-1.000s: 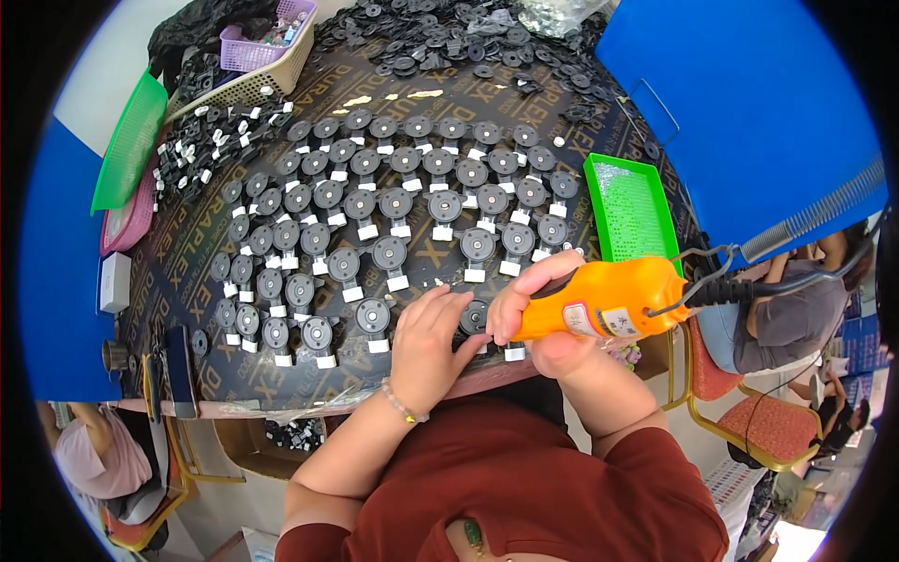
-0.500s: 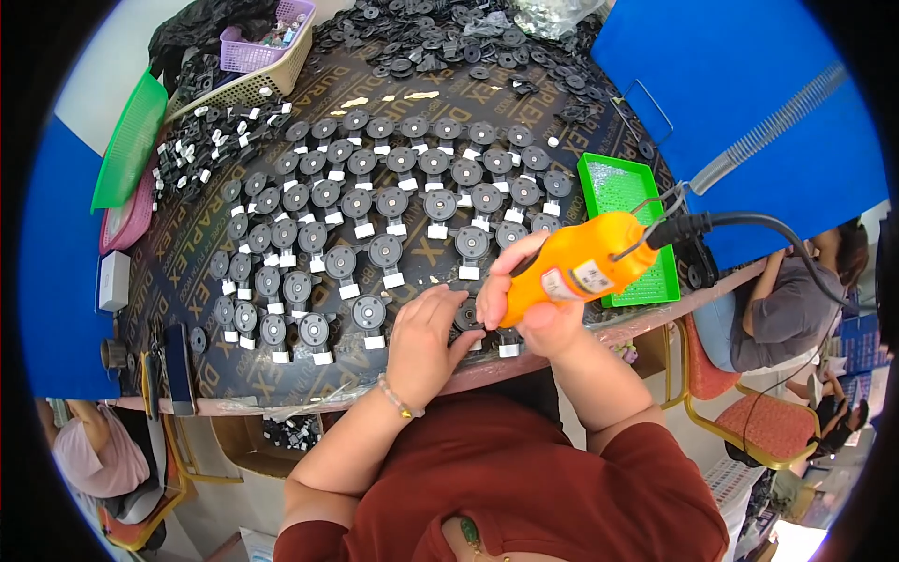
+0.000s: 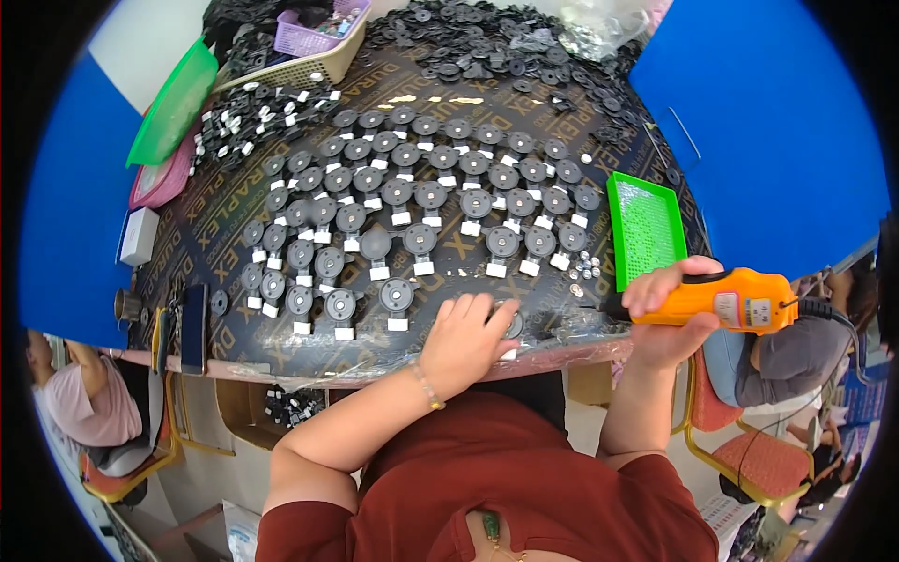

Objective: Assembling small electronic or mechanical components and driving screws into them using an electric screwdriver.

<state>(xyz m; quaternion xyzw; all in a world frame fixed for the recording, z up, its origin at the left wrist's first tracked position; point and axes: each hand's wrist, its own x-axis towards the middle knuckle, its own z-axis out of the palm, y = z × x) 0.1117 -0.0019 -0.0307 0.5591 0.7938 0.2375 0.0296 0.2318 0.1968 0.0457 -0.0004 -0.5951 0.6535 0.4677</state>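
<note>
My right hand (image 3: 670,304) is wrapped round an orange electric screwdriver (image 3: 740,302), held nearly level, its dark nose pointing left. Near the table's front edge, my left hand (image 3: 466,345) has its fingers curled against a black round part (image 3: 512,325) with a white block at its lower end; the fingers cover much of it. Rows of similar black round parts (image 3: 397,296), most with white blocks, spread over the table ahead and to the left. Between the screwdriver and those rows lie several small shiny round pieces (image 3: 585,267).
A bright green tray (image 3: 678,239) stands on the right. Loose black discs (image 3: 487,47) are heaped at the back, and white-and-black pieces (image 3: 257,122) at the far left. A dark phone-like slab (image 3: 195,330) lies near the left front edge. Blue panels flank the table.
My right hand has drawn the screwdriver away from the part at my left hand, to the right, and swung its nose leftward. My left hand remains at the part. The whole view has shifted.
</note>
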